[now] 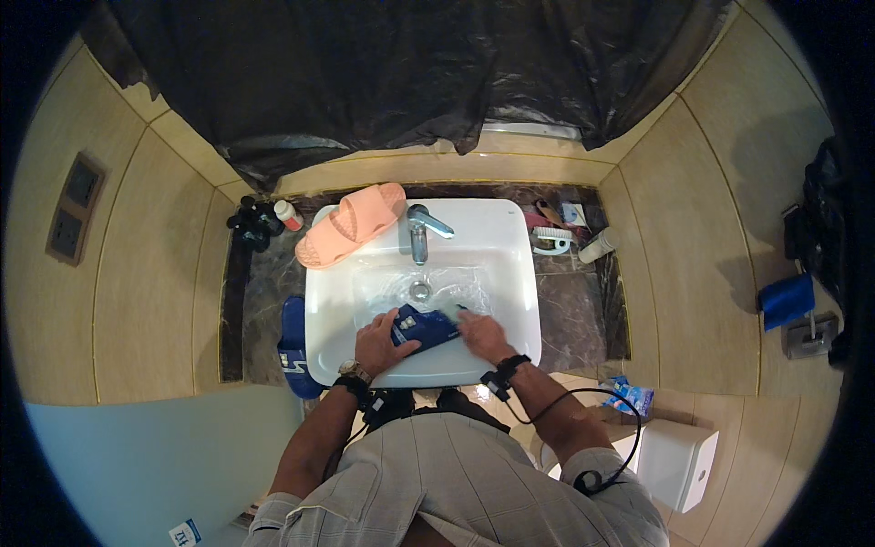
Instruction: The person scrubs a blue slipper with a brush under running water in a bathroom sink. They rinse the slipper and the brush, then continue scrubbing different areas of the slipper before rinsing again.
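A dark blue slide sandal (432,329) lies tilted over the front of the white washbasin (424,372), with my left hand (383,345) gripping its strap end. My right hand (485,336) is at the sandal's other end, closed on a small pale object (451,312) that is blurred; its kind cannot be told. Water stands in the bowl around the drain (420,291), below the chrome faucet (422,232). A pair of pink slide sandals (352,225) rests on the basin's back left corner. Another blue slide sandal (294,349) lies against the basin's left side.
Dark bottles (254,224) and a white bottle (288,215) stand at the counter's back left. On the right are a scrub brush (552,239), a cup (597,247) and small items. Black plastic sheeting (383,75) hangs behind. A cable loops from my right wrist.
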{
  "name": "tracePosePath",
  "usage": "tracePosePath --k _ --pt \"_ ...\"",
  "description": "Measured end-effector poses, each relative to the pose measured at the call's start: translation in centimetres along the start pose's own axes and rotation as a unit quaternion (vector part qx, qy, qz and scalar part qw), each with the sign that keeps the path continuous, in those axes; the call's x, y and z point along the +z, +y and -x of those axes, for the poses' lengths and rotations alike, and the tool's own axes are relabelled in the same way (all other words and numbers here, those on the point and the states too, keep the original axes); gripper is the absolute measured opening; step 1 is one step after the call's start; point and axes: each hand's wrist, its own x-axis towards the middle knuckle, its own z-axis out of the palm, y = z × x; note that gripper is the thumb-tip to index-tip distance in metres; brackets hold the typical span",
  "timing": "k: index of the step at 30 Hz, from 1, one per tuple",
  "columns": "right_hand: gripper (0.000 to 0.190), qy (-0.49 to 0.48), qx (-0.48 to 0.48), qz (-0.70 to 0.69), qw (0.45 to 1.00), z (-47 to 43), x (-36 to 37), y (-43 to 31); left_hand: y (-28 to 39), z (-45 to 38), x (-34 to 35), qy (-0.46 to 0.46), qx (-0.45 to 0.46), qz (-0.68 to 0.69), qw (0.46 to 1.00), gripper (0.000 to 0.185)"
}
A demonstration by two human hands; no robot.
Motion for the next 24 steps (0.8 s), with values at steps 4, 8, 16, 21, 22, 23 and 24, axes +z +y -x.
tracePosePath --k 4,8,16,21,22,23,24 --pt "0.038 -0.017 -0.023 -0.074 0.997 2.1 -0.6 -5.0 0.2 -0.1 -0.4 -0.024 -0.011 -0.005 1.0 0.09" --pt "0.038 0.001 -0.031 0.069 0.997 2.2 -2.4 -0.6 -0.1 -0.3 -0.3 -0.045 -0.014 -0.003 0.999 0.094" --pt "0.039 0.011 0.098 0.0 0.995 1.4 -2.8 0.7 0.7 0.3 -1.3 -0.092 -0.02 -0.086 0.992 0.112" --pt "0.039 0.072 0.096 -0.091 0.989 1.2 -1.8 0.7 1.8 -0.5 -3.0 -0.121 -0.086 0.025 0.989 0.111" --pt "0.039 0.082 0.078 -0.116 0.987 1.8 -2.4 -1.2 1.9 -0.8 -3.3 -0.132 -0.109 0.025 0.985 0.111" --pt "0.039 0.091 0.06 -0.142 0.984 2.2 -2.3 -2.7 2.0 -1.2 -3.6 -0.142 -0.133 0.025 0.981 0.112" --pt "0.04 0.144 -0.006 -0.145 0.979 2.7 -0.5 -2.7 2.5 -1.7 -3.9 -0.155 -0.151 0.026 0.976 0.113"
